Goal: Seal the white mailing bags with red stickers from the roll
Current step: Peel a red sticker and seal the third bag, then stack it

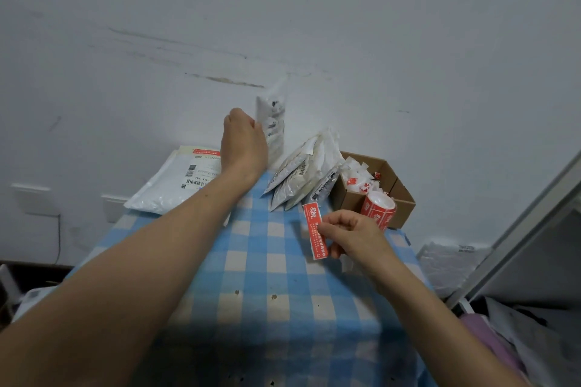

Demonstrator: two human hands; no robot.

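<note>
My left hand (243,143) grips a white mailing bag (273,118) and holds it upright at the far end of the table, near the wall. My right hand (352,234) pinches a long red sticker (315,231) above the checked cloth. The red sticker roll (378,209) stands in the cardboard box (399,198) just beyond my right hand. Several white bags (298,176) lean in a stack between the held bag and the box. A larger white bag (176,182) with a red sticker on it lies at the table's far left.
A blue and white checked cloth (261,276) covers the narrow table. Peeled sticker backings (358,176) fill the box. The white wall stands right behind the table. More white bags (446,261) lie low on the right, beside a slanted grey panel (518,229).
</note>
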